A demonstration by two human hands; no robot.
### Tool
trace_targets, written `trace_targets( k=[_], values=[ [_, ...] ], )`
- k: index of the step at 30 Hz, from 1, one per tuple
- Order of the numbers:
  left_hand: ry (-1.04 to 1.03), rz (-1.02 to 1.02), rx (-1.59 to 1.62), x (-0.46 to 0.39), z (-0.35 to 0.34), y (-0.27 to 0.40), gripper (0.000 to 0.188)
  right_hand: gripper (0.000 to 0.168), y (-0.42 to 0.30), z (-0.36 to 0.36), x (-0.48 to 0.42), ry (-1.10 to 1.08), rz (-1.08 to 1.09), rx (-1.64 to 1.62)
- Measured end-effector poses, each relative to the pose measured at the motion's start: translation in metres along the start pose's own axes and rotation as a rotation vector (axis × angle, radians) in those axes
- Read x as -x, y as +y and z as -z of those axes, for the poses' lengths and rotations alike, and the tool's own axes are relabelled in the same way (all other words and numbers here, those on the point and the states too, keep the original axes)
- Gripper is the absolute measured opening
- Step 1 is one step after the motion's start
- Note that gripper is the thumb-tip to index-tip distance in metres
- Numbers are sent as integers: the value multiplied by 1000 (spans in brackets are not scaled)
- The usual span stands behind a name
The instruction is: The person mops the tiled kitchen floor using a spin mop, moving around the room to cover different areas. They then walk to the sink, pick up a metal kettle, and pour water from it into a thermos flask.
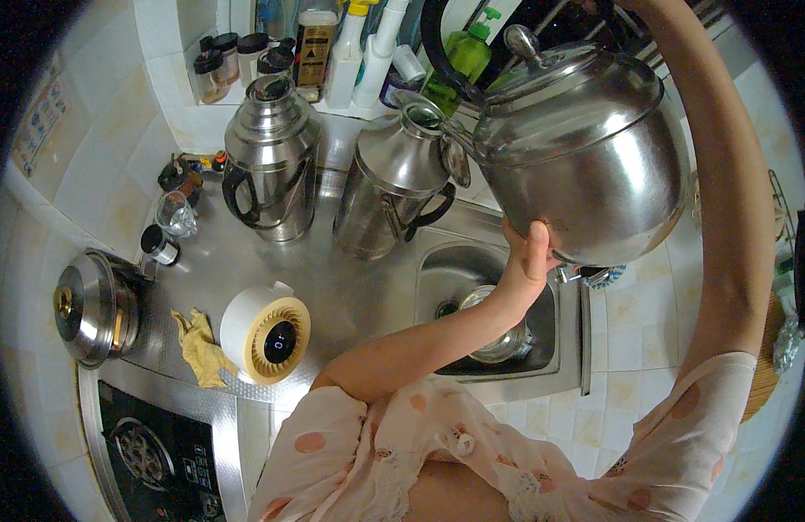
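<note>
A large stainless-steel kettle (585, 156) is tilted to the left, with its spout (460, 134) at the open mouth of a steel vacuum flask (393, 176). My left hand (532, 258) supports the kettle from below, thumb against its lower side. The kettle's lid (539, 62) is on, and its black handle (435, 46) arches out past the top edge. My right arm reaches up beside the kettle, but the hand itself is out of view. The flask stands upright on the steel counter (337, 300); whether water is flowing cannot be seen.
Left of the flask stands a second vacuum flask (272, 163). A sink (435, 287) holding metalware lies beneath my left forearm. Nearby are a round white fan-like device (242, 333), a yellow cloth (203, 349), a lidded pot (92, 313) and a gas hob (154, 450). Bottles (344, 65) line the ledge.
</note>
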State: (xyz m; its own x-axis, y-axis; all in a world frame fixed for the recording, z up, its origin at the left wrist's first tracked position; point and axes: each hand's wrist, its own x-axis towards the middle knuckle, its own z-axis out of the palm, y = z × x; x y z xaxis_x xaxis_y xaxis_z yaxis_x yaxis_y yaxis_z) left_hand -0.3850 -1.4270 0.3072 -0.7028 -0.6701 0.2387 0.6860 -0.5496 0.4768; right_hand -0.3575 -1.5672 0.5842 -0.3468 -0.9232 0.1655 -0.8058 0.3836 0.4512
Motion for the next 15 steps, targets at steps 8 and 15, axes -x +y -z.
trace_targets(
  k=[8, 15],
  values=[
    [-57, 0, -16, 0, 1, 5, 78, 68, 1, 4, 4, 3, 102, -6],
    [-50, 12, -21, 1, 1, 6, 78, 69, -3, 6, 5, -9, 80, 19]
  ],
)
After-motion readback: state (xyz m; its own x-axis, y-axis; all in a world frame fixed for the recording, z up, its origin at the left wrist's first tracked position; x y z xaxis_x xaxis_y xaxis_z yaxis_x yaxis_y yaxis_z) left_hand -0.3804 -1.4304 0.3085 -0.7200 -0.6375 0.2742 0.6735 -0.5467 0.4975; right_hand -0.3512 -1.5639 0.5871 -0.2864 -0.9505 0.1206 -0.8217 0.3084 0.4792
